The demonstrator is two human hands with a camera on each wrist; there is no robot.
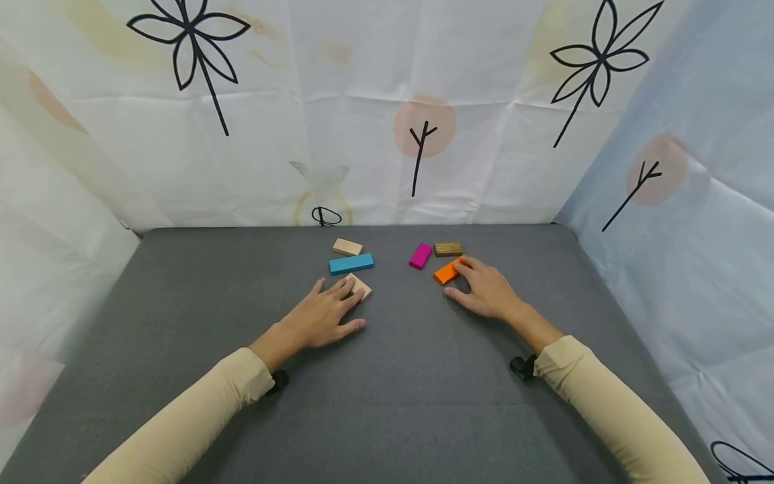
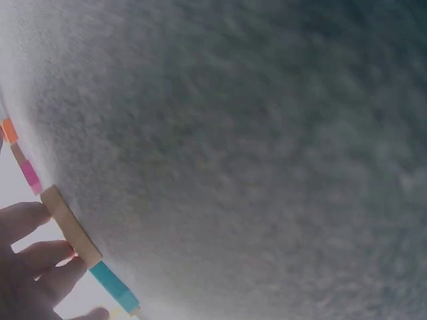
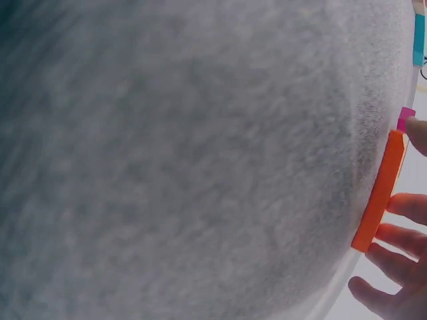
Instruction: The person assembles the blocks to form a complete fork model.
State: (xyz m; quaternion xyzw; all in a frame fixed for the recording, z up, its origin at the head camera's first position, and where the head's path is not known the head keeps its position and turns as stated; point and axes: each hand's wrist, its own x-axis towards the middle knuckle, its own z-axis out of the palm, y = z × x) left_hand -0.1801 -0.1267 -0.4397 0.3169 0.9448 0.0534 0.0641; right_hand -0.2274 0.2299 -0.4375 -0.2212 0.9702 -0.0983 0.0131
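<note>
My left hand (image 1: pixel 322 314) has its fingers spread, the fingertips over a pale wooden block (image 1: pixel 360 288). In the left wrist view, several fingers (image 2: pixel 45 257) reach up against that block (image 2: pixel 70 225). On the other side my right hand (image 1: pixel 486 290) lays its fingertips at the far end of an orange block (image 1: pixel 447 271), while the thumb stays apart from it. The right wrist view shows loosely extended fingers (image 3: pixel 400 241) along the orange block (image 3: pixel 379 193). Neither hand is curled round a block.
Beyond the left hand lie a blue block (image 1: pixel 351 264) and a second pale wooden block (image 1: pixel 347 247). A magenta block (image 1: pixel 420 256) and a brown block (image 1: pixel 448 249) lie near the orange one. The grey table (image 1: pixel 399 403) ends at a white patterned cloth (image 1: pixel 363 134).
</note>
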